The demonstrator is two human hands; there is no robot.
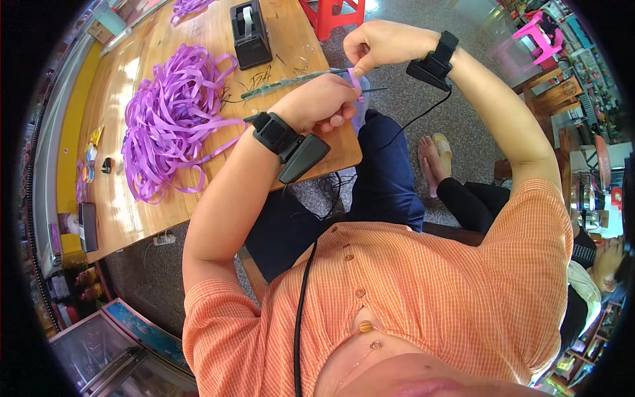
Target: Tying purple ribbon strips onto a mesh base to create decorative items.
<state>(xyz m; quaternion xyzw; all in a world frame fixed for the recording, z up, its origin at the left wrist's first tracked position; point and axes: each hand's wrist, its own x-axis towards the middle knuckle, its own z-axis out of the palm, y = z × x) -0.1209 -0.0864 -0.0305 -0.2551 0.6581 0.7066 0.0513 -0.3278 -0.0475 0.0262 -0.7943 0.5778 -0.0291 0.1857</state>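
A short strip of purple ribbon (355,81) passes between my two hands at the table's right edge. My left hand (324,102) is closed, its thumb and forefinger at the ribbon's lower part and its other fingers curled. My right hand (377,47) pinches the ribbon's upper end between thumb and finger. Thin dark green rods (281,85) lie slantwise by my hands, and their tips stick out past the table edge. Whether the ribbon goes around the rods is too small to tell. A large tangled heap of purple ribbon (173,126) lies left of my left hand.
On the wooden table (142,221) stands a black tape dispenser (251,36), with dark wire-like bits (259,79) near it. A red stool (333,18) is beyond the table; a pink stool (541,38) stands far right. Another person's foot (431,159) rests on the floor at right.
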